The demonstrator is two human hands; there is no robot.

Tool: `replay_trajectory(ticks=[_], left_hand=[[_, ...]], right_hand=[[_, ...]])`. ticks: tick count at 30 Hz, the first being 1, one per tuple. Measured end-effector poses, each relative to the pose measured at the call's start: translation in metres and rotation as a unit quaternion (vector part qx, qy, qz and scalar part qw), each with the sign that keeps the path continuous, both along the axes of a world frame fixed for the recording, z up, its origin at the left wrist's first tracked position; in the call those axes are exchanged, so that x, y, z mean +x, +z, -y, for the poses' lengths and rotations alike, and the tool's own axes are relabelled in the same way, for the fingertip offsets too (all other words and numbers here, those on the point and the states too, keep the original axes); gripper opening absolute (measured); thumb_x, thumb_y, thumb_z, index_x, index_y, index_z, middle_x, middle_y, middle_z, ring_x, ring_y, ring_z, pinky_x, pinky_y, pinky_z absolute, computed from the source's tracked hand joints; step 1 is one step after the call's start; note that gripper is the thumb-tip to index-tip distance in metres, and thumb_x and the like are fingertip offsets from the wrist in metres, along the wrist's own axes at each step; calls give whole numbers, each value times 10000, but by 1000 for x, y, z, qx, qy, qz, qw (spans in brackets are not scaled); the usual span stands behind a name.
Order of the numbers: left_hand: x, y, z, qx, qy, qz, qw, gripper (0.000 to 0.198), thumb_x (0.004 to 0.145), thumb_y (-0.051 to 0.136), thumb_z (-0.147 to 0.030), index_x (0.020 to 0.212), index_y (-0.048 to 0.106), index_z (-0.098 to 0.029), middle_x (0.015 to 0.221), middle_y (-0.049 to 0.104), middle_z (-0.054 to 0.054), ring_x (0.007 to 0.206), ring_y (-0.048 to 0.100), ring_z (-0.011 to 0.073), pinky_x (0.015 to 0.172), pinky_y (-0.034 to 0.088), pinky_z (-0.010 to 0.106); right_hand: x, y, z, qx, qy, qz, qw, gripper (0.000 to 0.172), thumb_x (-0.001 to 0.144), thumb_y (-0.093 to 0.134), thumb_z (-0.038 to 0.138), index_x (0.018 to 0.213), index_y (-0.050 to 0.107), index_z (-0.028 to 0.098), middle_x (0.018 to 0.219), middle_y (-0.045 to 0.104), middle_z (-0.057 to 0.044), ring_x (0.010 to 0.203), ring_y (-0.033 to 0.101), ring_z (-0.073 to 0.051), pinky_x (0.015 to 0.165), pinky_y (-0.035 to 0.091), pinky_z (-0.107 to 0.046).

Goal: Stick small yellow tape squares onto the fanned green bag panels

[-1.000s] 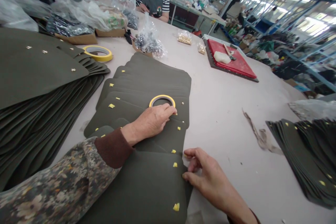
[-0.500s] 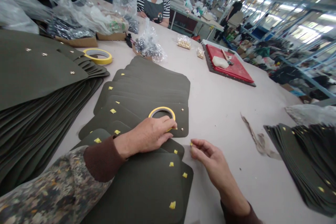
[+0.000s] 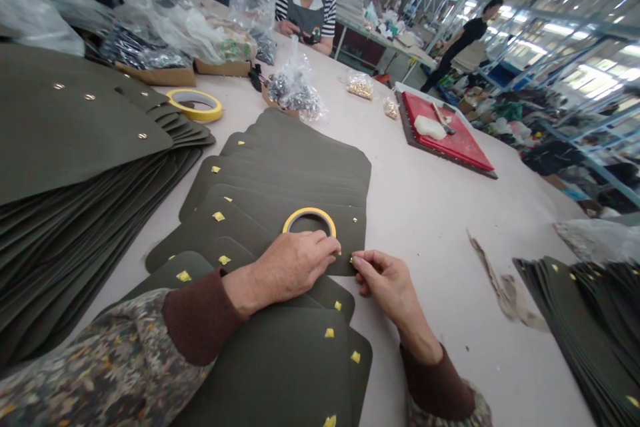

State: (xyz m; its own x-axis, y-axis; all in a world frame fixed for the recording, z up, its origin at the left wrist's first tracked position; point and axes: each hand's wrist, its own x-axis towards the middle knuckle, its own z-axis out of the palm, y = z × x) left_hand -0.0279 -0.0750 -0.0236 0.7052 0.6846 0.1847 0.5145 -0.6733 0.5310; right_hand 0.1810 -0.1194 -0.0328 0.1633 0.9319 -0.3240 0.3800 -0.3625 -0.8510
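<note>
My left hand (image 3: 285, 268) is closed on the near side of a roll of yellow tape (image 3: 310, 211), its fingertips hiding part of the ring. A small yellow scrap shows by those fingertips. Thumb and index finger of my right hand (image 3: 387, 280) pinch a tiny piece of yellow tape (image 3: 352, 259) against the right corner of a dark green panel (image 3: 330, 180). Above that pinch, a metal stud (image 3: 355, 219) shows bare. More overlapping panels fan out beneath my hands, bearing yellow tape bits (image 3: 219, 216) near their corners.
Stacked dark panels (image 3: 75, 127) rise at left, with another tape roll (image 3: 196, 113) beside them. Further panels (image 3: 575, 307) lie at right, near a crumpled strip (image 3: 505, 293). Bagged fittings (image 3: 360, 87) and a red board (image 3: 450, 130) sit farther back. A person (image 3: 305, 7) sits across the table.
My right hand has moved left and slightly up, bringing the tape piece from beside the panel onto its corner. My left hand stays at the roll. The view has shifted slightly.
</note>
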Motion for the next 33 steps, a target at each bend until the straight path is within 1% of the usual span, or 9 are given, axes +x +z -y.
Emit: replay_trajectory(ticks=[8, 12, 14, 16, 18, 20, 23, 27, 33], left_hand=[[1, 1, 1, 3, 7, -16, 1000, 127, 935, 440, -212, 1001, 548, -210, 914, 619, 10, 856, 609, 171, 741, 469, 277], [0, -1, 1, 11, 7, -21, 1000, 135, 936, 434, -212, 1014, 544, -213, 916, 618, 8, 841, 613, 170, 708, 465, 272], [0, -1, 1, 13, 6, -20, 1000, 137, 937, 431, -212, 1014, 544, -211, 918, 621, 10, 835, 615, 167, 707, 464, 269], [0, -1, 1, 12, 5, -15, 1000, 137, 936, 434, -209, 1015, 545, -211, 926, 625, 11, 836, 617, 162, 718, 464, 265], [0, -1, 1, 10, 5, -10, 1000, 133, 933, 438, -207, 1010, 547, -212, 928, 628, 10, 839, 619, 158, 730, 465, 262], [-1, -2, 1, 10, 6, -6, 1000, 125, 932, 443, -208, 999, 548, -213, 923, 629, 8, 843, 621, 159, 733, 465, 264], [-1, -1, 1, 12, 10, -5, 1000, 121, 935, 444, -213, 993, 550, -216, 917, 629, 4, 840, 621, 159, 723, 464, 262], [-1, 0, 2, 14, 11, -9, 1000, 124, 933, 445, -208, 998, 551, -217, 915, 631, 3, 826, 623, 155, 708, 462, 254], [0, -1, 1, 11, 11, -18, 1000, 127, 933, 448, -224, 1014, 547, -223, 916, 630, 2, 829, 624, 168, 705, 470, 268]], right_hand=[[-7, 3, -4, 41, 53, 129, 989, 237, 814, 568, 369, 831, 690, 167, 533, 579, 16, 409, 526, -121, 424, 431, -243], [-6, 5, -6, 51, 67, 149, 985, 182, 818, 569, 341, 852, 671, 193, 480, 535, 49, 383, 515, -115, 408, 419, -227], [-2, 5, -6, 48, 55, 132, 989, 211, 812, 593, 378, 911, 647, 200, 470, 509, 70, 351, 489, -107, 373, 390, -217], [5, 6, -3, 33, 19, 64, 997, 302, 803, 605, 450, 961, 613, 193, 545, 552, 58, 360, 504, -106, 356, 398, -219], [11, 6, 1, 29, -14, -14, 999, 374, 797, 602, 509, 965, 591, 175, 612, 589, 34, 401, 535, -112, 380, 442, -235], [14, 6, 7, 46, -25, -36, 998, 382, 794, 614, 511, 943, 600, 160, 583, 581, 32, 432, 537, -114, 426, 468, -246], [14, 3, 14, 100, -1, 30, 995, 319, 817, 617, 451, 941, 640, 158, 564, 590, 19, 466, 526, -120, 470, 466, -254], [9, -1, 14, 151, 66, 137, 977, 245, 841, 595, 374, 935, 690, 168, 765, 700, -54, 606, 597, -153, 602, 503, -290], [2, 0, 8, 205, 113, 221, 947, 176, 875, 543, 298, 840, 681, 194, 771, 682, -39, 651, 601, -155, 635, 475, -278]])
